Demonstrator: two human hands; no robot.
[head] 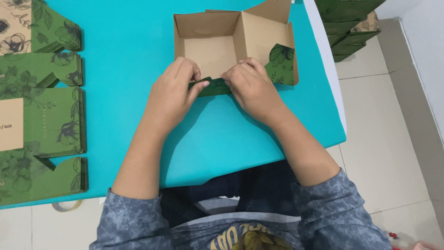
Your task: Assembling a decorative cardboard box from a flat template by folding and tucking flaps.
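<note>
A half-folded cardboard box (217, 44), brown inside and green with a flower print outside, stands on the turquoise table (129, 41). Its near wall is a green flap (213, 86) folded down toward me. My left hand (173, 95) pinches the left end of that flap between thumb and fingers. My right hand (249, 88) grips the flap's right end, fingers curled over the top edge. The box's right side flap (282, 65) stands upright beside my right hand.
A stack of flat, unfolded green flower-print box blanks (41, 115) covers the table's left side. More folded green boxes (347, 28) are piled on the tiled floor beyond the table's right edge. A tape roll (67, 206) peeks from under the table's near edge.
</note>
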